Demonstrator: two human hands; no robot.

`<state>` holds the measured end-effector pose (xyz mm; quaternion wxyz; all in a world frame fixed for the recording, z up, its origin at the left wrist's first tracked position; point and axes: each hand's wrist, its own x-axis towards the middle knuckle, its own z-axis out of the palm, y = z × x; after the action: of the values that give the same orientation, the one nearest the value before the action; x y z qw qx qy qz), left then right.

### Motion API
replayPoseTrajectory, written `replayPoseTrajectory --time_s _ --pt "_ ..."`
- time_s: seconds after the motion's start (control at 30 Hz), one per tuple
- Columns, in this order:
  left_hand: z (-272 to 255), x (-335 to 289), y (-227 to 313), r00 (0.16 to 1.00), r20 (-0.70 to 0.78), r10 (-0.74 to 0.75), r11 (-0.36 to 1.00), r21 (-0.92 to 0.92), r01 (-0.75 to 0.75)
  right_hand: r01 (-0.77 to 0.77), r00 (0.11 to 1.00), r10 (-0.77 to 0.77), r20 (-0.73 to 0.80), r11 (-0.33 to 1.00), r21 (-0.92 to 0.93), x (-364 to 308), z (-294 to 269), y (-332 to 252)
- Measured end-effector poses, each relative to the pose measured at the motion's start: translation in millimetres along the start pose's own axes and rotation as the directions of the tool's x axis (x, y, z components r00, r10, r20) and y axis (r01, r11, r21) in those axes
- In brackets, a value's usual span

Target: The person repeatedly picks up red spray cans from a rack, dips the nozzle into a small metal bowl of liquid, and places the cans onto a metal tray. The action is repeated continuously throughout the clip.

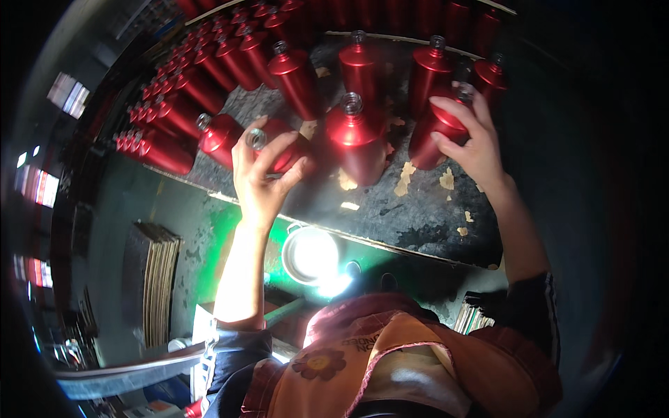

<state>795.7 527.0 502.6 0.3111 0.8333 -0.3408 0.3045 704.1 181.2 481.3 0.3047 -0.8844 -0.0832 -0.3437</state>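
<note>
Glossy red bottles with clear, bare necks stand on a worn black table. My left hand (263, 164) is closed round the shoulder of one red bottle (281, 161), its neck showing between thumb and fingers. On the right, my right hand (468, 129) grips another red bottle (446, 120) near its top, with the fingers over the shoulder. Between the two hands a single red bottle (356, 136) stands upright, touched by neither. Just left of my left hand is one more red bottle (220, 136). My palms hide parts of both held bottles.
Rows of red bottles (185, 94) crowd the table's left and far side. The black table (418, 216) has peeled patches and a pale front edge. Below it shines a bright round lamp (311, 255). Stacked flat sheets (159, 285) lean at the left.
</note>
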Motion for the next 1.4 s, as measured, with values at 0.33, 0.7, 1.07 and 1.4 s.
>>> replayPoseTrajectory --time_s 0.33,0.7,1.07,1.4 --pt "-101 -149 -9 0.554 -0.093 -0.827 0.452 -0.697 0.557 -0.388 0.803 0.556 0.214 0.217 0.896 -86 -15 -68" --pt "-96 -286 -87 0.165 0.521 -0.838 -0.499 -0.852 0.157 -0.675 0.728 -0.239 0.642 -0.414 0.611 -96 222 -206" --pt "-60 -338 -188 0.110 0.701 -0.704 -0.707 -0.681 -0.191 -0.312 0.300 -0.202 0.932 -0.944 -0.104 -131 398 -220" --pt "-39 -340 -221 0.163 0.748 -0.644 -0.761 -0.602 -0.243 -0.126 0.184 -0.137 0.973 -0.985 -0.115 -134 409 -225"
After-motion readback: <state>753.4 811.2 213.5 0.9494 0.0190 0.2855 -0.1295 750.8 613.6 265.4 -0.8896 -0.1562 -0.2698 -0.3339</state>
